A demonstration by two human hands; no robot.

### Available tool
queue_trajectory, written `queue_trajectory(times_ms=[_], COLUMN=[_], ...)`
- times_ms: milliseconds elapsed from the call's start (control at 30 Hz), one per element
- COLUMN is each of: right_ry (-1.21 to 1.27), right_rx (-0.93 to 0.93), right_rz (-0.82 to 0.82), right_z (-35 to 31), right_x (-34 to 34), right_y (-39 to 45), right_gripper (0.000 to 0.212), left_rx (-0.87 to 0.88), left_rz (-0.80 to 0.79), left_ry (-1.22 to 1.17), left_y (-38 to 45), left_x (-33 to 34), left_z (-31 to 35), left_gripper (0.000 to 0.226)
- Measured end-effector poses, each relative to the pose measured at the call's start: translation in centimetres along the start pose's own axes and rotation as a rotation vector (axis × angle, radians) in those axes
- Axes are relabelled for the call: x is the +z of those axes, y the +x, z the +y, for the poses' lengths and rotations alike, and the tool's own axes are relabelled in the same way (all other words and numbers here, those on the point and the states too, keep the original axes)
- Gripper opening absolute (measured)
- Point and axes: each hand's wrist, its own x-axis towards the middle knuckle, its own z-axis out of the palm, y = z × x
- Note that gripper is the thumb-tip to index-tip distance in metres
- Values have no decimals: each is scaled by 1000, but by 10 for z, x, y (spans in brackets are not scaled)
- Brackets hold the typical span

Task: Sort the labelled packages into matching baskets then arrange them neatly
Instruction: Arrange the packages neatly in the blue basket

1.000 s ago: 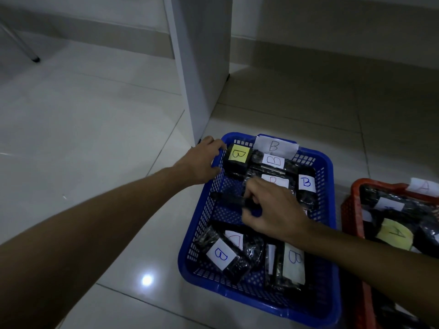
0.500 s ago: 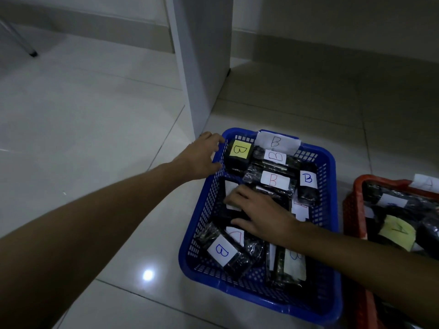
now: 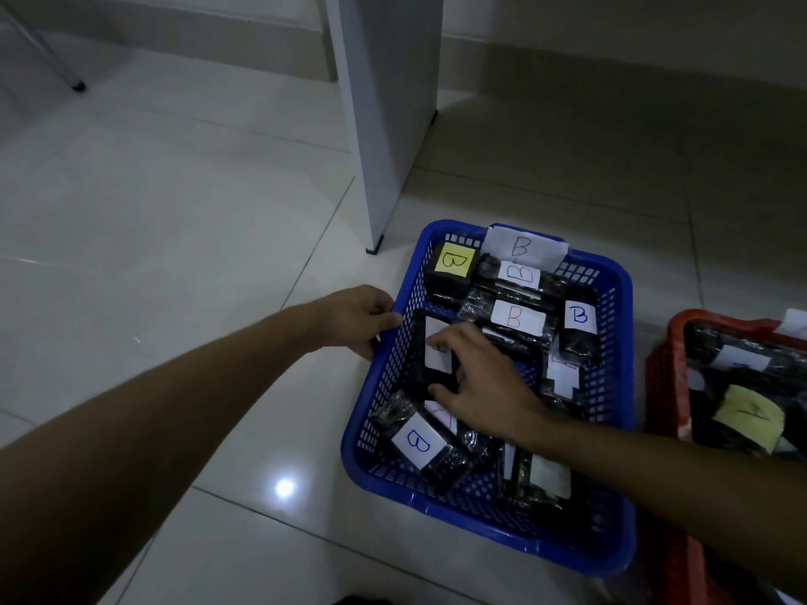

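A blue basket [image 3: 615,434] tagged B sits on the floor, filled with several black packages bearing B labels. My left hand [image 3: 358,320] grips the basket's left rim. My right hand [image 3: 476,377] reaches inside and lies on a black package with a white label [image 3: 434,366] by the left wall, fingers spread around it. Other packages lie around it: a yellow-labelled one [image 3: 454,262] at the far left corner and a blue-lettered one [image 3: 419,443] near the front. A red basket [image 3: 659,386] with more packages stands to the right, cut off by the frame edge.
A white furniture panel [image 3: 384,124] stands just behind the blue basket's far left corner. Glossy tiled floor [image 3: 174,238] stretches to the left. A metal chair leg [image 3: 56,63] stands at the far left, and a wall runs along the back.
My right hand has shifted the white-labelled package leftward and laid it flat by the basket's left wall. My left hand slid down the rim from the far corner.
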Motion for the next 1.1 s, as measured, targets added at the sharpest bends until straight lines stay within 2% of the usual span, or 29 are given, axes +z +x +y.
queue_trajectory(times_ms=[200, 533, 600, 733, 800, 900, 967, 1100], right_ry=[24, -172, -187, -156, -75, -122, -176, -78], right_rx=[53, 33, 29, -20, -9, 37, 23, 45], right_rz=[109, -30, -19, 30, -108, -434, -458, -450], right_z=[2, 10, 12, 2, -9, -20, -24, -34], right_x=[4, -4, -7, -20, -32, -40, -36, -33], right_y=[8, 26, 26, 19, 8, -10, -18, -19], right_gripper=[40, 71, 65, 34, 37, 58, 60, 44], left_rx=[-23, 12, 22, 14, 25, 32, 30, 27], left_rz=[-100, -83, -74, -41, -33, -24, -16, -3], left_ry=[-111, -12, -10, -21, -3, 42, 65, 76], left_y=[-4, 4, 4, 4, 3, 3, 4, 5], left_x=[5, 2, 3, 6, 6, 5, 4, 3], left_z=[3, 4, 5, 4, 3, 2, 4, 8], left_gripper=[20, 16, 14, 16, 20, 26, 24, 18])
